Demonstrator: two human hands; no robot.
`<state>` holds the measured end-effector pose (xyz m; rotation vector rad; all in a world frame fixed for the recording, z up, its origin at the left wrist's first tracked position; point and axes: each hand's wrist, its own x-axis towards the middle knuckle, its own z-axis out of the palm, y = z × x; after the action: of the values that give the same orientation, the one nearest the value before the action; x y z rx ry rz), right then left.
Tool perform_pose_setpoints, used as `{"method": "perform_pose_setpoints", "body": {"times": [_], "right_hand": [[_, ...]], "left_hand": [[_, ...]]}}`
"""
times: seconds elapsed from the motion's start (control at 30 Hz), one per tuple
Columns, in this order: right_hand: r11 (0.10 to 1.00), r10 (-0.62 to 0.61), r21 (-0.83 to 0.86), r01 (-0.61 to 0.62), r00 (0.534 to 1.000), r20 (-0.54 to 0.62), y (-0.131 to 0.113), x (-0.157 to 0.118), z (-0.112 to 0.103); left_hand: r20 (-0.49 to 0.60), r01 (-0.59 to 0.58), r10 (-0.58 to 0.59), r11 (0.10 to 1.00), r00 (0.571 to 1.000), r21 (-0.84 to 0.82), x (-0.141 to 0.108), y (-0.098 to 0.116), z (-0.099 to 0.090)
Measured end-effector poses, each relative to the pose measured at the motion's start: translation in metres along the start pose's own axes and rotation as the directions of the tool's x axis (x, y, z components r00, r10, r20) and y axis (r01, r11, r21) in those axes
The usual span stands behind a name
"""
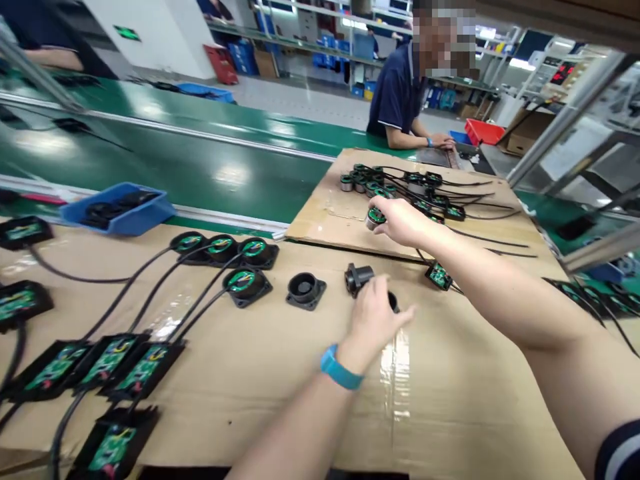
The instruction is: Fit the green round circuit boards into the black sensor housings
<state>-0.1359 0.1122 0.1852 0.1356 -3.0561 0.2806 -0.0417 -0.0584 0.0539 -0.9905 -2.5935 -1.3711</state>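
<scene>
My right hand [400, 220] pinches a round metal part with a green circuit board on top [376, 217], just over the raised cardboard. A cable runs from that area under my forearm to a small black case with a green board [439, 275]. Below it my left hand [371, 310], a teal band at the wrist, has its fingers and thumb apart. One black housing [357, 279] lies on its side at the fingertips; whether they touch it I cannot tell. Another housing [393, 303] is partly hidden behind this hand. An upright black housing [305, 291] stands further left.
At left sit several housings with cabled boards [245, 281] and open black cases [137, 373]. More cabled round parts [367, 177] lie on the raised cardboard [320, 213]. A blue bin [120, 223] holds black pieces. Across the green bench [225, 157] is a person [395, 100].
</scene>
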Motion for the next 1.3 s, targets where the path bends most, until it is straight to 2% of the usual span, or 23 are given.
{"method": "perform_pose_setpoints", "body": {"times": [0.1, 0.17, 0.27, 0.33, 0.4, 0.47, 0.53, 0.63, 0.73, 0.83, 0.97, 1.07, 1.13, 1.2, 1.3], "right_hand": [[0.995, 0.071, 0.07, -0.071, 0.997, 0.001, -0.004, -0.085, -0.026], [0.992, 0.105, 0.071, -0.107, 0.994, 0.03, -0.005, -0.139, -0.028], [0.989, 0.146, 0.016, -0.15, 0.978, 0.146, -0.01, -0.202, 0.0], [0.982, 0.185, -0.008, -0.188, 0.957, 0.222, -0.016, -0.231, 0.03], [0.973, 0.223, 0.02, -0.232, 0.952, 0.209, -0.02, -0.248, 0.058], [0.957, 0.25, 0.123, -0.264, 0.961, 0.115, -0.021, -0.259, 0.077], [0.934, 0.262, 0.247, -0.258, 0.965, 0.019, -0.018, -0.266, 0.086], [0.912, 0.231, 0.362, -0.194, 0.971, -0.061, -0.011, -0.272, 0.089], [0.893, 0.252, 0.407, -0.192, 0.963, -0.097, -0.009, -0.273, 0.09], [0.881, 0.293, 0.415, -0.227, 0.95, -0.103, -0.012, -0.271, 0.092], [0.881, 0.299, 0.408, -0.239, 0.95, -0.088, -0.015, -0.268, 0.095], [0.878, 0.326, 0.397, -0.269, 0.942, -0.084, -0.017, -0.268, 0.093], [0.875, 0.339, 0.391, -0.284, 0.938, -0.078, -0.018, -0.267, 0.092], [0.876, 0.336, 0.391, -0.283, 0.939, -0.074, -0.019, -0.267, 0.091], [0.878, 0.335, 0.39, -0.278, 0.938, -0.085, -0.018, -0.265, 0.095]], "left_hand": [[0.05, 0.027, -0.021, 0.993, 0.999, -0.114, 0.005, -0.008, 0.001], [0.109, 0.007, 0.01, 0.988, 0.994, -0.154, 0.006, -0.01, -0.001], [0.126, -0.02, 0.046, 0.98, 0.991, -0.197, 0.006, -0.01, -0.002], [0.122, -0.004, 0.032, 0.975, 0.992, -0.223, 0.005, -0.009, -0.002], [0.144, 0.018, 0.02, 0.967, 0.989, -0.256, 0.003, -0.007, -0.003], [0.195, 0.027, 0.032, 0.956, 0.98, -0.292, 0.0, -0.006, -0.005], [0.271, 0.03, 0.063, 0.944, 0.961, -0.328, -0.004, -0.004, -0.008], [0.402, 0.056, 0.101, 0.931, 0.91, -0.361, -0.01, -0.002, -0.013], [0.474, 0.104, 0.086, 0.927, 0.876, -0.359, -0.012, -0.001, -0.014], [0.475, 0.145, 0.052, 0.919, 0.878, -0.367, -0.012, -0.002, -0.009], [0.411, 0.186, -0.018, 0.909, 0.911, -0.373, -0.01, -0.003, 0.001], [0.3, 0.141, -0.047, 0.944, 0.953, -0.299, -0.008, -0.005, 0.008], [0.247, 0.075, -0.017, 0.971, 0.969, -0.229, -0.008, -0.006, 0.009], [0.26, 0.011, 0.037, 0.984, 0.965, -0.18, -0.008, -0.006, 0.008], [0.353, -0.038, 0.114, 0.976, 0.929, -0.215, -0.009, -0.005, 0.004]]}}
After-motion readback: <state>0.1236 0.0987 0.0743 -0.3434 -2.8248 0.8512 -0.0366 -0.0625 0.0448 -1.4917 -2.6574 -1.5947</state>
